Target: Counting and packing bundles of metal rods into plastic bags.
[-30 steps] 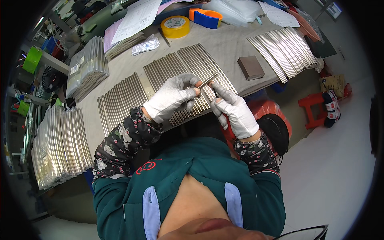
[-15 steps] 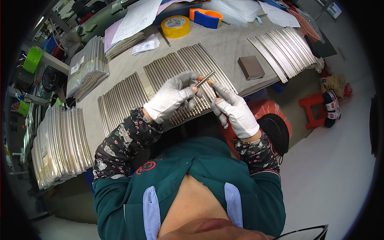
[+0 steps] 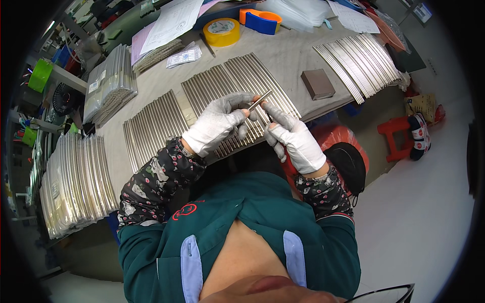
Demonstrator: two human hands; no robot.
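Observation:
A short, slim metal rod [image 3: 264, 96] points up and to the right above the rows of rods. My left hand [image 3: 212, 123], in a white-and-grey glove with bare fingertips showing, is closed on it between thumb and index finger. Just below the rod, my right hand [image 3: 300, 144], gloved alike, stretches its index finger so that the tip touches or nearly touches it. The other right fingers hang loosely bent and apart. Beneath both hands lie side-by-side rows of silvery rods [image 3: 207, 85], partly hidden by the gloves.
More rods [image 3: 154, 126] lie left, beside bagged rods [image 3: 76, 182]. Another row [image 3: 358, 68] is at the right, near a brown block [image 3: 317, 84]. Yellow tape [image 3: 221, 33], an orange-and-blue ring [image 3: 260, 21] and papers [image 3: 172, 25] sit at the back. A red stool [image 3: 396, 139] stands right.
My right hand has shifted very slightly, its thumb and lower fingers moving a little left. My left hand still holds the rod in nearly the same place.

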